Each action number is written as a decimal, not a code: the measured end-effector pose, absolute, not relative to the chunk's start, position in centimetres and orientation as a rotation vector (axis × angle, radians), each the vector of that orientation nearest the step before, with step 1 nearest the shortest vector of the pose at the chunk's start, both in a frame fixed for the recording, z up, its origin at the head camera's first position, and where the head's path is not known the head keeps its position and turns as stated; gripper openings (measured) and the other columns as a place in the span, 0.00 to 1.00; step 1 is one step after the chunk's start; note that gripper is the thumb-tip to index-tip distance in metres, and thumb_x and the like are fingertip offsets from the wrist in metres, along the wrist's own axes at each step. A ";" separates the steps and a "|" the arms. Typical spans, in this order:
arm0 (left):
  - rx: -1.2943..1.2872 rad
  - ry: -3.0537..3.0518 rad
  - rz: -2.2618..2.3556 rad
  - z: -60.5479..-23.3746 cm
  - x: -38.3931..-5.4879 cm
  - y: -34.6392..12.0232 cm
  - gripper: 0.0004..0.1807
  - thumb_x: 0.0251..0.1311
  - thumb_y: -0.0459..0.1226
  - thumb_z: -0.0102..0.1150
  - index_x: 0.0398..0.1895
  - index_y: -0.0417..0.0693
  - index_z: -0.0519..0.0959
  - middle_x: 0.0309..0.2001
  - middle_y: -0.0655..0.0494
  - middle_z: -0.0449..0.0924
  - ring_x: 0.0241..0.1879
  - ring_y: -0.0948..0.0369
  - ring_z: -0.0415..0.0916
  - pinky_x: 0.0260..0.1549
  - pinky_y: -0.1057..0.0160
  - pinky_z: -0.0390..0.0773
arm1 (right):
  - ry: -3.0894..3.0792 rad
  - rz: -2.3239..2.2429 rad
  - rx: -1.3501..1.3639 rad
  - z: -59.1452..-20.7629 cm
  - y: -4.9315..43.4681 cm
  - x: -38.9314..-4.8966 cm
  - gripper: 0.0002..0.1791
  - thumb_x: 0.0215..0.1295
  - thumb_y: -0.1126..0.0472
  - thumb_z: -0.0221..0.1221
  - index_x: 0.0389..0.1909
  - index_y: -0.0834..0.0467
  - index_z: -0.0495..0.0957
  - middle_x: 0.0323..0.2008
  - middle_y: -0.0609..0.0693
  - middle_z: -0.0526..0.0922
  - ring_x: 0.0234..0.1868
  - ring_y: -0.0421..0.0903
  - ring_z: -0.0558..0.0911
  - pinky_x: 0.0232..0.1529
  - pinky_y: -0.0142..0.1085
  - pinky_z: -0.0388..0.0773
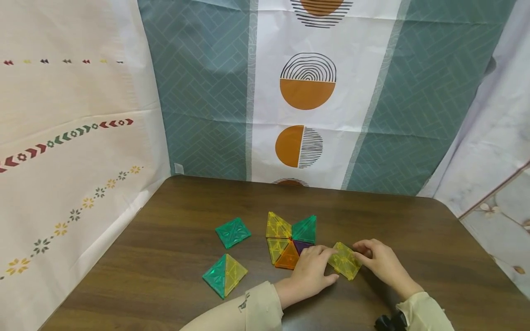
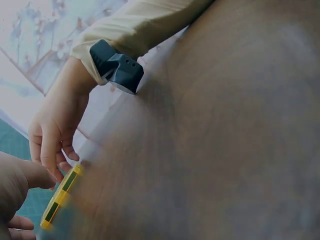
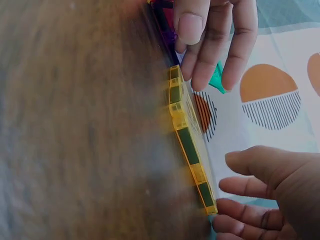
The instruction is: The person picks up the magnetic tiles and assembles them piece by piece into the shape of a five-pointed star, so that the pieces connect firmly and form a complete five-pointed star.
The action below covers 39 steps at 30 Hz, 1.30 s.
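A pair of yellow magnetic tiles (image 1: pixel 344 261) lies flat on the table between the two hands, forming a slanted four-sided shape. My left hand (image 1: pixel 312 271) is at its left side, fingers loosely spread and thumb apart. On the right, my right hand (image 1: pixel 382 263) has relaxed, bent fingers close to the tiles' edge; whether they touch is unclear. In the right wrist view the yellow edge (image 3: pixel 189 145) runs between both hands. Left of them is a fan of triangular tiles: yellow (image 1: pixel 277 226), green (image 1: pixel 305 230), orange (image 1: pixel 287 258) and purple (image 1: pixel 301 246), the purple one partly hidden by the left hand.
On the left side of the brown wooden table (image 1: pixel 165 257) lie a green tile pair (image 1: pixel 233 232) and a green-and-yellow pair (image 1: pixel 225 276). A patterned cloth (image 1: pixel 203 92) hangs behind the table. A black device (image 2: pixel 117 67) is strapped to the right wrist.
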<state>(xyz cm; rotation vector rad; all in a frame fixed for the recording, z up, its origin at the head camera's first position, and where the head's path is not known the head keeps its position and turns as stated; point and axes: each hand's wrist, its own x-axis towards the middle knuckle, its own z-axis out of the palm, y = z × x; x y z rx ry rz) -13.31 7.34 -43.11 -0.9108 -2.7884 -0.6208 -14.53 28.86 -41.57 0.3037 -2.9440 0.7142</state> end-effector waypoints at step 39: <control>-0.859 -2.559 -0.429 -44.9 -14.0 7.8 0.37 0.43 0.59 0.71 0.58 0.57 0.73 0.42 0.62 0.79 0.42 0.65 0.75 0.42 0.70 0.69 | -2.947 1.364 0.294 -41.9 29.4 -14.5 0.16 0.67 0.58 0.58 0.46 0.68 0.77 0.34 0.54 0.82 0.25 0.37 0.75 0.26 0.32 0.77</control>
